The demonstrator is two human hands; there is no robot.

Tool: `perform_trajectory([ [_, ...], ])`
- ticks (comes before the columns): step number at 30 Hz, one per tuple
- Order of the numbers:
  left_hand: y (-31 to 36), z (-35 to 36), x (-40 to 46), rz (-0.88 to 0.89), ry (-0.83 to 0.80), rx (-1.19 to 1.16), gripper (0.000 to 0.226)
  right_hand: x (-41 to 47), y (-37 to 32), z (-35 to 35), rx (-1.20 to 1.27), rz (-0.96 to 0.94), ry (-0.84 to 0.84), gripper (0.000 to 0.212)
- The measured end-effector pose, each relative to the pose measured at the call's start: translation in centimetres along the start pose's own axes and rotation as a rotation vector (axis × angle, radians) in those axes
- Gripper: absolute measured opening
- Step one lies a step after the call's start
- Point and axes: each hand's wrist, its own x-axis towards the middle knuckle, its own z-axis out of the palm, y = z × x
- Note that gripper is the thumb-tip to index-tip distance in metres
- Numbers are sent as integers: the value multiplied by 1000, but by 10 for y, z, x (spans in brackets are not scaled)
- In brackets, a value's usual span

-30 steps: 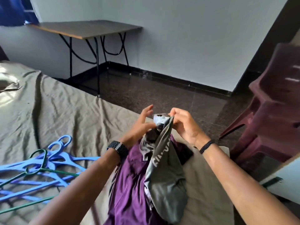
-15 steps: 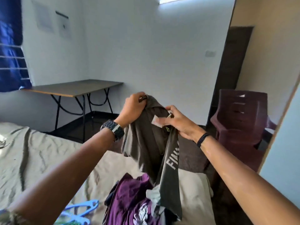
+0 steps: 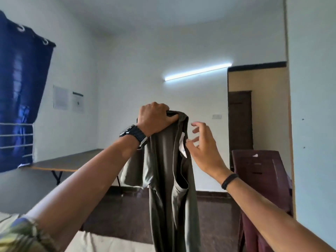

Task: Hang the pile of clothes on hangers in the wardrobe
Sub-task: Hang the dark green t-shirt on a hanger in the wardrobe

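Note:
An olive-grey T-shirt (image 3: 169,188) hangs at chest height in the middle of the view, gripped at its top by my left hand (image 3: 154,118), which wears a black watch. A white label shows inside the collar. My right hand (image 3: 203,146) is just right of the collar with fingers spread, its thumb side close to the label, holding nothing. The clothes pile, the hangers and the wardrobe are out of view.
A dark maroon plastic chair (image 3: 261,180) stands at the right beside a pale wall edge (image 3: 312,124). A brown folding table (image 3: 69,161) sits at the left under a blue curtain (image 3: 20,91). A strip of the bed sheet (image 3: 109,244) shows at the bottom.
The shirt has been lifted off the pile to chest height and the view has tilted up. My right hand let go of the collar and opened; my left hand keeps its grip.

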Motion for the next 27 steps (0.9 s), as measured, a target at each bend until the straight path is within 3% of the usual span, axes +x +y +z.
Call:
perform_trajectory([
  [3,9,-20,22,105,-138,-225,28,28,-16,-26,-292,-397,28,59],
  [5,13,-31,34,194,-242,-522,26,51,-26,-47,-579,-628,-40,47],
  [7,19,-34,39,249,-297,-664,23,70,-39,-66,-689,-664,-176,31],
  [10,30,-23,42,204,-263,-667,24,90,-56,-85,-700,-539,-377,18],
  [12,36,-15,40,50,-264,-799,28,101,-58,-93,-702,-403,-445,12],
  [15,47,-7,25,-175,-459,-1298,15,113,-48,-102,-646,-237,-377,7],
  [17,56,-1,10,-223,-587,-1471,31,122,-43,-109,-595,-112,-291,15],
  [19,64,4,-6,-204,-677,-1494,56,132,-40,-115,-577,-3,-206,14],
  [21,72,8,-25,-130,-721,-1444,65,141,-37,-123,-547,74,-151,8],
  [24,83,22,-48,-42,-740,-1322,59,149,-32,-132,-488,149,-103,9],
  [27,78,38,-53,-137,-669,-1273,36,154,-26,-143,-497,199,-37,10],
])
